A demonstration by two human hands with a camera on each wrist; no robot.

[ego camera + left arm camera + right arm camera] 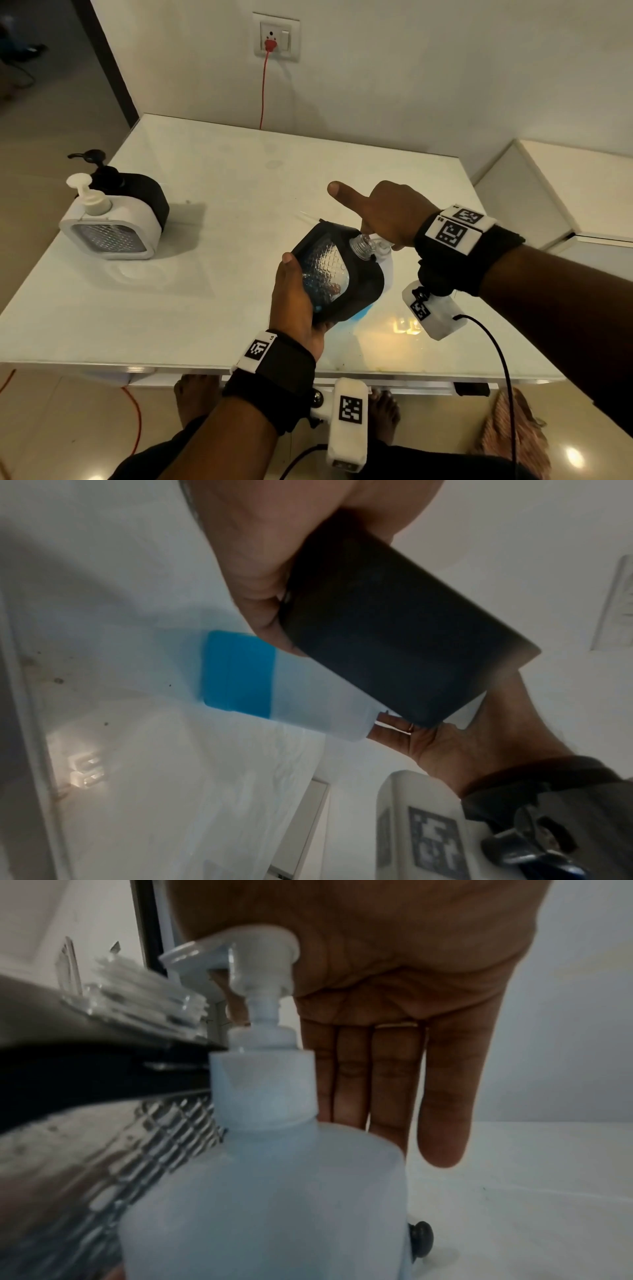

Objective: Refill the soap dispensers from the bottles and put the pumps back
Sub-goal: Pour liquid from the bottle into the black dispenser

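My left hand (297,286) grips a black dispenser (337,274) with a clear patterned window, tilted above the table, its bare threaded neck (363,244) pointing up and right. No pump is on it. Behind it stands a white refill bottle (308,696) with blue soap low inside, mostly hidden in the head view. My right hand (387,212) rests palm-down on that bottle's white pump head (253,953), fingers straight, index finger sticking out. The pump's nozzle reaches toward the dispenser neck (137,996). The black dispenser body (394,642) fills the left wrist view.
A white dispenser (109,226) and a black one (137,195) stand together at the table's left, each with a pump on. The white glossy table (239,171) stands against a wall with a socket (275,39) and a red cable. A white cabinet (548,178) is at right.
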